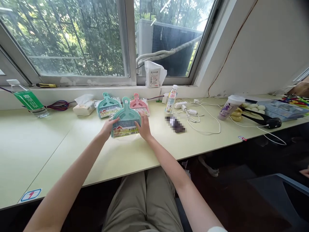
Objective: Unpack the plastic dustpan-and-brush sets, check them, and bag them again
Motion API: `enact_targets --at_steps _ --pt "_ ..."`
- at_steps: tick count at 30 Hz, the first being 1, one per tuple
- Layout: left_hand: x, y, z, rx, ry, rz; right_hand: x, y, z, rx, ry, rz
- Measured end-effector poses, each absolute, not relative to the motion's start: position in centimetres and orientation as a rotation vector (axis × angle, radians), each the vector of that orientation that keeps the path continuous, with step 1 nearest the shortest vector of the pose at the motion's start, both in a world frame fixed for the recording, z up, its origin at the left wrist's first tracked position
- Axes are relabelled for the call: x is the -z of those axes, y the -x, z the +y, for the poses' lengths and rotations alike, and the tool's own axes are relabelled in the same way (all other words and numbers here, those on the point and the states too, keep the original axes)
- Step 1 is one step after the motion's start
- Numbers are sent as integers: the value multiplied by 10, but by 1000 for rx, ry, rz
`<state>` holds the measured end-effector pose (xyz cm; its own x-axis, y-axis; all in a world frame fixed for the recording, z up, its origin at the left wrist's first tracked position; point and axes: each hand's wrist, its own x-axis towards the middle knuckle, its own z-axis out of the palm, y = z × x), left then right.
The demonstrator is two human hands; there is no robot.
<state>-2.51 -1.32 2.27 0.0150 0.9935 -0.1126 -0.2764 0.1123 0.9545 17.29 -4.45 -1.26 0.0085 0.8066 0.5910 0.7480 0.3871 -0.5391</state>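
A green mini dustpan and brush set [126, 117] in clear wrap, with a printed label along its lower edge, is held up between my two hands over the table. My left hand [107, 128] grips its left side, thumb across the front. On the right side my right hand [144, 126] clasps it, thumb on the front and fingers round the edge. Just behind lie a second green dustpan set [107, 104] to the left and a pink dustpan set [138, 102] to the right, partly hidden, both wrapped.
On the pale table [79, 151] stand a tissue pack [84, 108], a large bottle [29, 100] and a drink bottle [171, 100]. Rightward lie white cables [205, 130], a blurred dark item [175, 124] and a cup [230, 108]. A box cutter [46, 85] rests on the windowsill.
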Motion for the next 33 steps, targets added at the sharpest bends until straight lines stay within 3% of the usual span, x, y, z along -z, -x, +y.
enact_targets --at_steps 3,10,15,20,26,33 --pt "-13 10 3 -1408 -882 927 10 -174 -47 116 1419 -1852" --pt "18 21 13 -1404 -743 839 29 -155 -38 67 1224 -2283" --pt "13 25 7 -1464 -593 884 45 -154 -22 -554 1315 -1816" --pt "12 11 -6 -1423 -594 865 51 -162 -6 -1176 1043 -1109" --pt "12 5 -10 -1329 -757 879 42 -169 -8 -1331 834 -934" --pt "25 16 9 -1372 -986 1009 32 -181 -13 -1387 1113 -1060"
